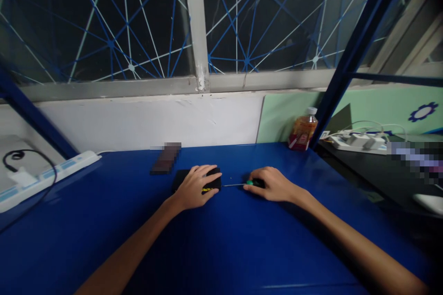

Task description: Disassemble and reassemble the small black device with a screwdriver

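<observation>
My left hand lies palm down on a small flat black box on the blue table, fingers spread over its top; a yellow mark shows at the box's near right edge. My right hand is closed around the handle of a small screwdriver with a green collar. Its thin metal shaft points left, the tip close to the right side of the box. Whether the tip touches the box I cannot make out.
A dark flat slab lies just behind the box. A white power strip with a black cable sits at the left edge. A bottle of orange drink stands at the back right, beside a blue post. Chargers and cables lie on the dark desk to the right.
</observation>
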A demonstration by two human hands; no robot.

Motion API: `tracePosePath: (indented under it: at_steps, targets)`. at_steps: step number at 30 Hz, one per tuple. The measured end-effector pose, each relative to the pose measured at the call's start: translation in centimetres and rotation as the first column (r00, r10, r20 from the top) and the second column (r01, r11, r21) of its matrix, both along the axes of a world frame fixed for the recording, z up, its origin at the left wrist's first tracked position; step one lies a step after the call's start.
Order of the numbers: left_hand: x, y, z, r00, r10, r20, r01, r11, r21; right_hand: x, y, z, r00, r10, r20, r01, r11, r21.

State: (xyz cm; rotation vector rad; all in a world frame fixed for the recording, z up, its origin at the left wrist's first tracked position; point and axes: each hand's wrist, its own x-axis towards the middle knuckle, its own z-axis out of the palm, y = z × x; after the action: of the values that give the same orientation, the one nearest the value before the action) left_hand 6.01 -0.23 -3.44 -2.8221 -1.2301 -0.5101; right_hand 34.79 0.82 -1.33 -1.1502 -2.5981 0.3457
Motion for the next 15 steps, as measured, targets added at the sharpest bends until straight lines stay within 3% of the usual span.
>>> tracePosePath:
  at_steps: [15]
  targets:
    - [0.21,-0.41,0.44,0.999,-0.023,-0.024,0.023,1.0,0.004,-0.02,0.06,-0.26,1.0,-0.011,0.003,0.011,1.0,-0.027]
